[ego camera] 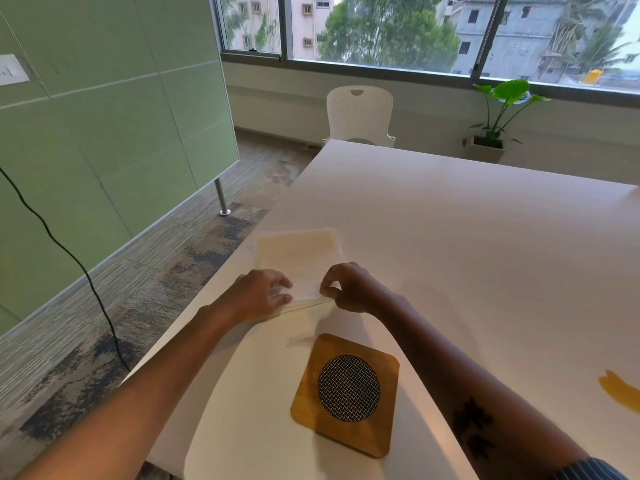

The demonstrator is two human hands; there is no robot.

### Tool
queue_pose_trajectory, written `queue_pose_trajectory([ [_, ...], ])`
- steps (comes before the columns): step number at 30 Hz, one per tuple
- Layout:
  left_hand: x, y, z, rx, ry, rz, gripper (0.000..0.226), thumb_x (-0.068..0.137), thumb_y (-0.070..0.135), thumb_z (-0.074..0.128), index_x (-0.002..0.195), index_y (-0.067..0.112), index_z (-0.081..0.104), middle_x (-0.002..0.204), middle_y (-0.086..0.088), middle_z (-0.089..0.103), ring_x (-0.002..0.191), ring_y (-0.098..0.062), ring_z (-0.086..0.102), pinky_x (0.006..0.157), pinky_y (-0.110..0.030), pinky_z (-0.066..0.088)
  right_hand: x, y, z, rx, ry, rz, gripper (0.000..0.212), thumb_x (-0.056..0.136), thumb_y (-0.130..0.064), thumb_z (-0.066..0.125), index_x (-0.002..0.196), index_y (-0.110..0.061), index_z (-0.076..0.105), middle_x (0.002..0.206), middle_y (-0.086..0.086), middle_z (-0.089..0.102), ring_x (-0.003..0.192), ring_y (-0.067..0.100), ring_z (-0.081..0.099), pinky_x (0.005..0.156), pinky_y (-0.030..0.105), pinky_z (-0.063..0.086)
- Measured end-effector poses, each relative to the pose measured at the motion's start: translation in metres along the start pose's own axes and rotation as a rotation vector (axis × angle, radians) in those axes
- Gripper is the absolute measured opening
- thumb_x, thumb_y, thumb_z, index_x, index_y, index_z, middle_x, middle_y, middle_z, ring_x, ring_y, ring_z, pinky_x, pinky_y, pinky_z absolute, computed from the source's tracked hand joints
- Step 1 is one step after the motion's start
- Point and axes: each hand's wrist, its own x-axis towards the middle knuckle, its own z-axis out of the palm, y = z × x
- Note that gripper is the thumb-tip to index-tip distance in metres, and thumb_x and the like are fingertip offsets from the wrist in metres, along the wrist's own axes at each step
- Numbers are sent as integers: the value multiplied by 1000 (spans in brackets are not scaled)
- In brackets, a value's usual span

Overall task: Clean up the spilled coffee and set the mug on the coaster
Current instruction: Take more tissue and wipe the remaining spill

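Both hands, the left hand [263,292] and right hand [346,287], pinch the napkin's [298,258] near edge; the coffee spill [621,389] lies far rightward (right hand nearer).

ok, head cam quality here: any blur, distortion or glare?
Head view: wide-angle bend in the table edges and window frame; soft daylight, faint shadows by the coaster; no hard glare; left hand fingertips slightly blurred at the napkin.

The white desk [467,237] carried a folded paper napkin [299,259] near its left edge, a square wooden coaster [346,393] closer in, and a brownish coffee spill [621,391] far right.
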Motion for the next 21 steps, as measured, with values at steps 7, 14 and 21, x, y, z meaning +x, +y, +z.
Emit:
queue_pose_trajectory([
  [7, -7, 3, 2, 82, 52, 111, 17, 90, 27, 76, 84, 28, 60, 111, 4, 76, 104, -23, 72, 100, -39, 50, -3, 1, 0, 51, 26, -5, 15, 99, -16, 69, 103, -21, 82, 117, -5, 77, 111, 18, 67, 105, 48, 53],
  [14, -5, 10, -10, 97, 251, 216, 9, 99, 25, 67, 103, 19, 63, 105, 4, 75, 93, -25, 74, 92, -40, 51, -6, -7, -16, 36, 95, -73, 24, 99, -29, 73, 122, -22, 77, 127, -5, 74, 118, 19, 67, 108, 47, 50],
  [21, -4, 23, -30, 66, 354, 167, 16, 99, 37, 67, 103, 22, 62, 103, 4, 75, 96, -29, 70, 90, -37, 42, -8, -16, -34, 99, 344, -58, 19, 102, -22, 69, 112, -21, 85, 116, -7, 81, 107, 19, 74, 90, 40, 59],
])
